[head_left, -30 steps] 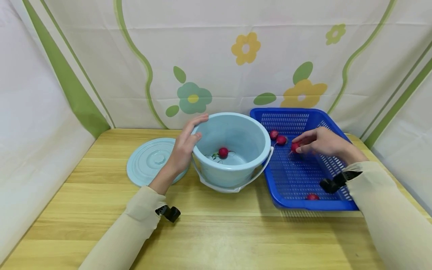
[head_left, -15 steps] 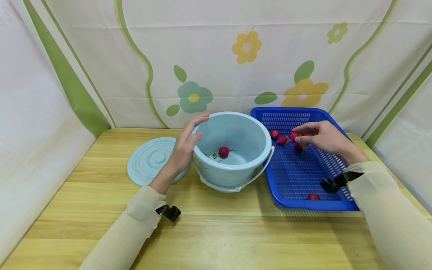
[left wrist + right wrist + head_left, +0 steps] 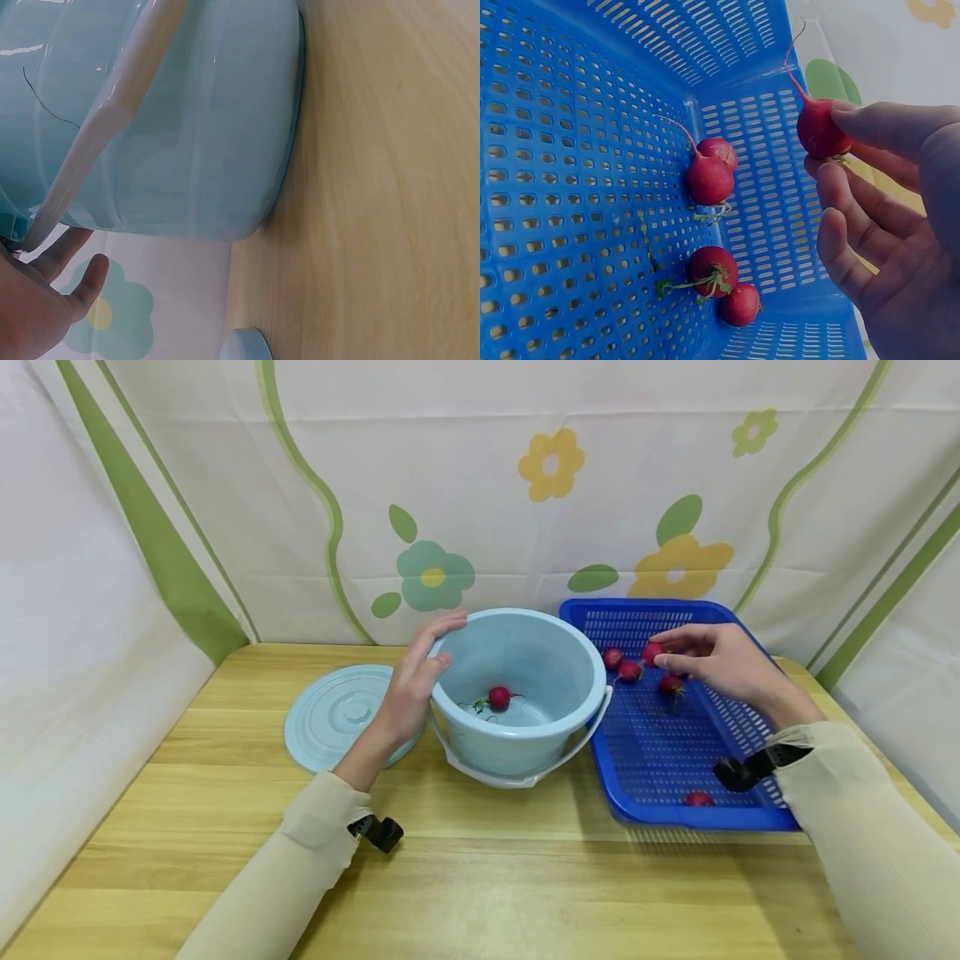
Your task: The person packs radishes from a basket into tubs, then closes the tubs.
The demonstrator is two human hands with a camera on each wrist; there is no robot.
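Right hand is up over the far end of the blue basket, pinching a radish between thumb and fingertips, other fingers loosely curled. It's a light tip grip on a small round thing, so I'd guess it could squirt out and roll across the wooden table. Left hand rests on the rim of the light blue bucket, fingers fairly straight, thumb side against the wall. One radish in the bucket already. Lid lies flat at the left. If that bracing hand shoves, the bucket could slide.
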